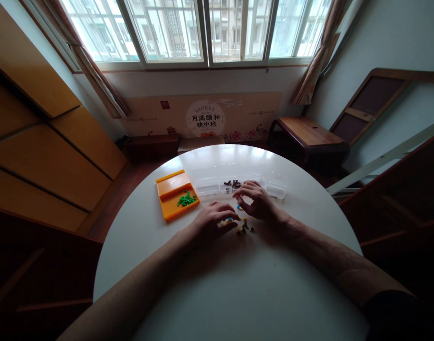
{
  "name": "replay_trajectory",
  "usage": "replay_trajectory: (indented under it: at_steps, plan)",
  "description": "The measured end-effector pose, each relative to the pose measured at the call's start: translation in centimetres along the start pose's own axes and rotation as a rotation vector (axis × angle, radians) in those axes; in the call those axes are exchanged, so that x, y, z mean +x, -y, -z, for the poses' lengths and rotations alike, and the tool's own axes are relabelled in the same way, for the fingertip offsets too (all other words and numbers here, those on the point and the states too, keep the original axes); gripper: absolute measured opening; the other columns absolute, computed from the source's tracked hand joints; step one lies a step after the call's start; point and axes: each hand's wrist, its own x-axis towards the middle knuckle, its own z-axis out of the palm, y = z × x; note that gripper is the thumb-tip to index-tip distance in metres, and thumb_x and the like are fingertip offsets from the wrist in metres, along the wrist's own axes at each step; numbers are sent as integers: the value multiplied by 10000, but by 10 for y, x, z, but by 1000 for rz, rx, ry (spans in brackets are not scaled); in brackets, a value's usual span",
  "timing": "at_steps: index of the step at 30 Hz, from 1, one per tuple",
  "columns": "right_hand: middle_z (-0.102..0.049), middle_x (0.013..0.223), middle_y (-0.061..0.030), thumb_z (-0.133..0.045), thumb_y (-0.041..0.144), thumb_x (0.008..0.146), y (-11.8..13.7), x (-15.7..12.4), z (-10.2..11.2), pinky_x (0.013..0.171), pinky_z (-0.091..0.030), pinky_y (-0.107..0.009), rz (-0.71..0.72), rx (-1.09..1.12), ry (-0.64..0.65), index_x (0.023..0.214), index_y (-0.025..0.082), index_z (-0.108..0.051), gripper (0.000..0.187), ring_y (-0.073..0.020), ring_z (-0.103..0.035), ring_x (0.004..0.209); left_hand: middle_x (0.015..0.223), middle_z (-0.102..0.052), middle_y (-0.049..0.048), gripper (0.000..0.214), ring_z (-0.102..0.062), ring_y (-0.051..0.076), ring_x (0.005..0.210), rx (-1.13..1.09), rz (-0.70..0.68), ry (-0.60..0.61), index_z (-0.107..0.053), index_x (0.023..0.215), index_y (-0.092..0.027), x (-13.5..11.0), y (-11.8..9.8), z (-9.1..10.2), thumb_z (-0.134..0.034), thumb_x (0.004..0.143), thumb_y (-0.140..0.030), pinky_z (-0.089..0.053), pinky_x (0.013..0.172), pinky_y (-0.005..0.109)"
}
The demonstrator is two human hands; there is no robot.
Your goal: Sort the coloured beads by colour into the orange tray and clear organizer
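My left hand (214,220) hovers low over the table, thumb and fingers apart. Beneath and beside its fingertips lie small yellow and blue pieces (227,221), partly hidden by the hand. My right hand (255,200) is at the front edge of a clear plastic compartment box (207,186), its fingers curved and the thumb apart from them; nothing shows between them. Dark brown pieces (232,184) lie in a middle compartment near its fingertips. A blue piece (239,207) is under the right thumb. Between the hands is a loose pile of yellow and dark pieces (244,228).
An orange tray (167,208) with small green pieces (186,199) stands left of the clear box on the round white table (217,293). Beyond the table are a wooden stool (311,131) at right and windows (174,31). Wooden cabinets (42,156) flank the left.
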Motion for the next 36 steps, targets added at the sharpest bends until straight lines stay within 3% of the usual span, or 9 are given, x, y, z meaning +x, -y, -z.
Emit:
replay_trajectory:
  at_steps: [3, 7, 20, 28, 36]
  plan:
    - [-782, 924, -14, -664, 139, 990, 0, 1, -1, 955, -537, -430, -5, 8, -8, 980, 264, -728, 140, -223, -696, 877, 1104, -813, 33, 177, -743, 170, 941, 22, -115, 33, -795, 1189, -285, 1, -4, 0, -721, 1054, -372, -510, 918, 325]
    - [-781, 925, -13, -657, 133, 989, -1, 2, -2, 947, -537, -431, -8, 18, -11, 987, 268, -727, 152, -226, -698, 880, 1095, -809, 29, 198, -725, 171, 918, 73, -153, 34, -795, 1215, -291, 4, -8, -2, -720, 1057, -384, -509, 904, 329]
    - [-781, 923, -12, -650, 126, 982, -4, 5, -2, 950, -538, -415, -9, 42, -7, 971, 260, -729, 156, -215, -706, 877, 1036, -795, 24, 142, -680, 160, 858, 135, -224, 40, -787, 1045, -259, 7, -8, -8, -652, 1074, -292, -501, 903, 335]
    - [-782, 916, -14, -652, 123, 980, -4, 3, -2, 956, -539, -419, -1, 45, -11, 971, 258, -733, 158, -214, -707, 871, 1164, -777, 56, 198, -683, 179, 935, 138, -210, 121, -779, 1241, -306, 6, -9, -5, -675, 1077, -340, -510, 892, 333]
    - [-769, 891, -12, -646, 140, 990, -6, 2, -3, 932, -532, -419, 19, 26, -15, 952, 256, -724, 145, -215, -683, 847, 1133, -786, 64, 151, -692, 172, 907, 143, -247, 93, -785, 1060, -242, 8, -14, -6, -652, 1091, -305, -527, 884, 323]
